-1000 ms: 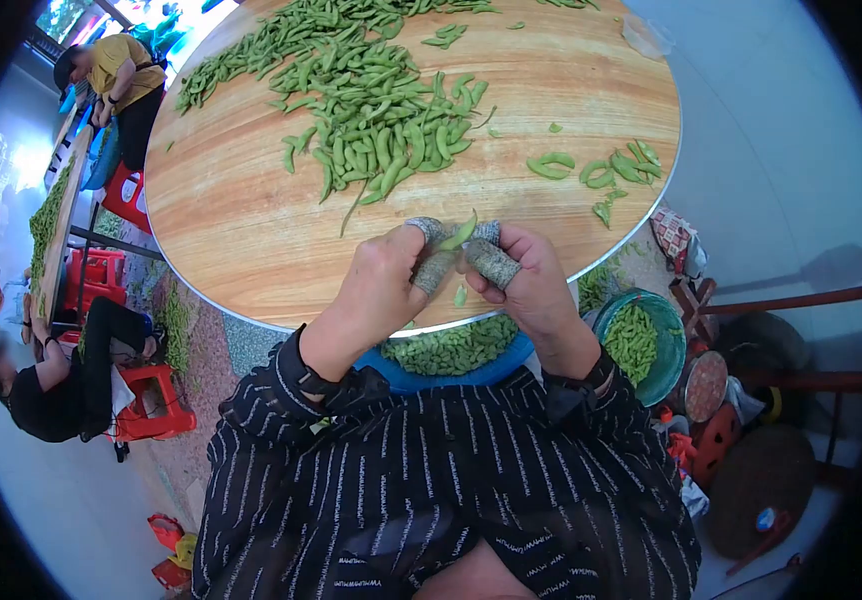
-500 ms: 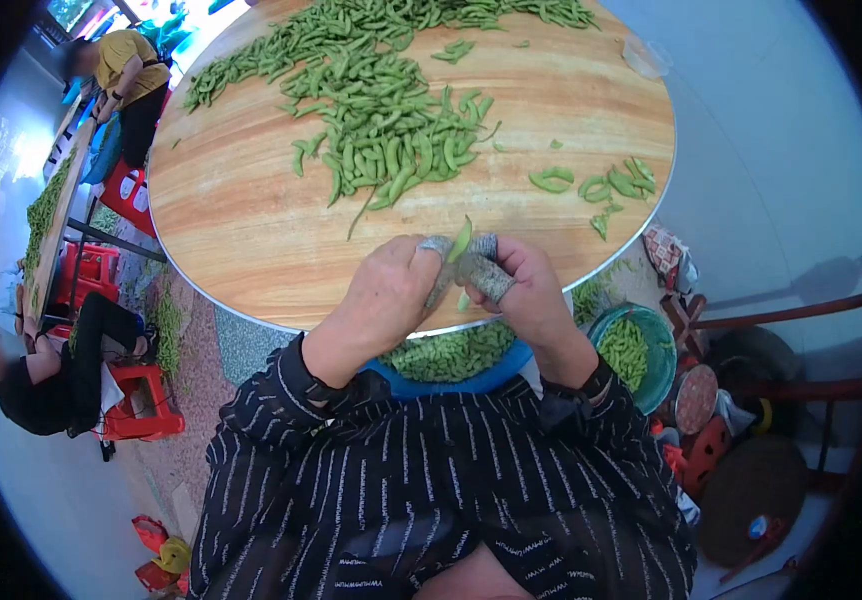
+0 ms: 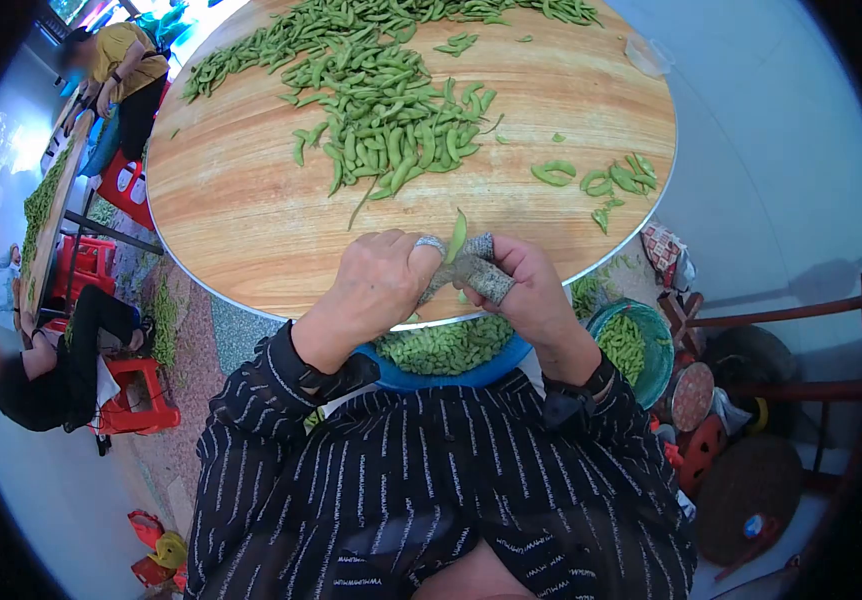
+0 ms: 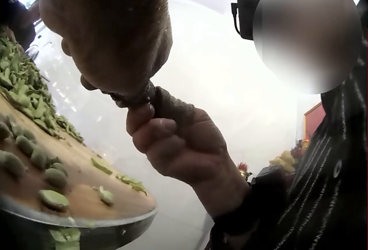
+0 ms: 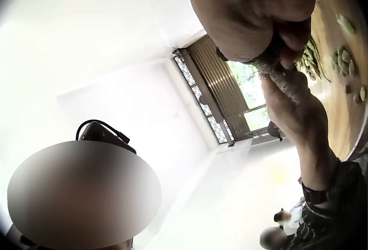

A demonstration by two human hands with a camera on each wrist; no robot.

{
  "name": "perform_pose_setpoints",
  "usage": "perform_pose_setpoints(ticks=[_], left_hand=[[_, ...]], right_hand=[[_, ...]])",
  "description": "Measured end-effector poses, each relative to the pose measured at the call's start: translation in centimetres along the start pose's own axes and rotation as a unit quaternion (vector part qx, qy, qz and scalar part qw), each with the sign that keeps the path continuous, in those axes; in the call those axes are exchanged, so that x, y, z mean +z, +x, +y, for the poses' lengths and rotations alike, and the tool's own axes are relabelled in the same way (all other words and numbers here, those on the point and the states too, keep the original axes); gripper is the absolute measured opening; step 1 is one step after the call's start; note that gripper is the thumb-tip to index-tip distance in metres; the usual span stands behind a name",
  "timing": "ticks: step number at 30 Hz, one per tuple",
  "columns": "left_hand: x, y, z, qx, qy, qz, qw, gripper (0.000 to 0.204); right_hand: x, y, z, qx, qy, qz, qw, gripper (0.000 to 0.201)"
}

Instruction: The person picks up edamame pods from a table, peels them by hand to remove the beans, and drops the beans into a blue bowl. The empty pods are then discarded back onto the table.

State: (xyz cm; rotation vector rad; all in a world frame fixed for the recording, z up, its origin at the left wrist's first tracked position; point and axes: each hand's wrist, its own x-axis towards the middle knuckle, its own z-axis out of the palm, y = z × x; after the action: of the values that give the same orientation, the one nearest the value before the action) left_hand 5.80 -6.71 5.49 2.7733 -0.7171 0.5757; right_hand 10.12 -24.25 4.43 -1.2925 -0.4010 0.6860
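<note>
Both hands meet above the near edge of the round wooden-topped table. Between their fingertips stands a green bean pod, pointing up and away. My left hand pinches the pod from the left, its back towards the head camera. From the right, my right hand pinches at the pod's lower end with thumb and index finger. Grey knitted finger covers wrap the thumbs and index fingers. In both wrist views the fingertips press together and hide the pod.
A large heap of bean pods covers the table's far middle; several loose pods lie at right. Below the near edge sits a blue basin of green pieces. A green bucket stands right. People sit at another table on the left.
The pod has turned from slanting right to nearly upright between the fingers. My left hand has rolled so its back shows more, and the fingertips have drawn closer together.
</note>
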Motion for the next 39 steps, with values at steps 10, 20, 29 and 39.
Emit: perform_pose_setpoints(ticks=[10,20,29,39], left_hand=[[1.1,-0.4,-0.7,0.05,-0.035,0.04,0.997,0.02],[3.3,-1.2,0.9,-0.329,-0.624,0.086,0.704,0.016],[1.7,-0.6,-0.6,-0.243,-0.517,-0.053,0.819,0.022],[3.0,-0.8,-0.5,-0.386,-0.586,-0.062,0.71,0.01]], right_hand=[[-0.3,0.7,1.0,-0.015,0.006,-0.01,1.0,0.005],[0.9,1.2,1.8,-0.137,-0.009,0.021,0.99,0.002],[-0.2,1.4,1.8,-0.063,-0.016,-0.002,0.998,0.002],[0.9,1.4,2.4,-0.186,-0.341,0.081,0.918,0.011]])
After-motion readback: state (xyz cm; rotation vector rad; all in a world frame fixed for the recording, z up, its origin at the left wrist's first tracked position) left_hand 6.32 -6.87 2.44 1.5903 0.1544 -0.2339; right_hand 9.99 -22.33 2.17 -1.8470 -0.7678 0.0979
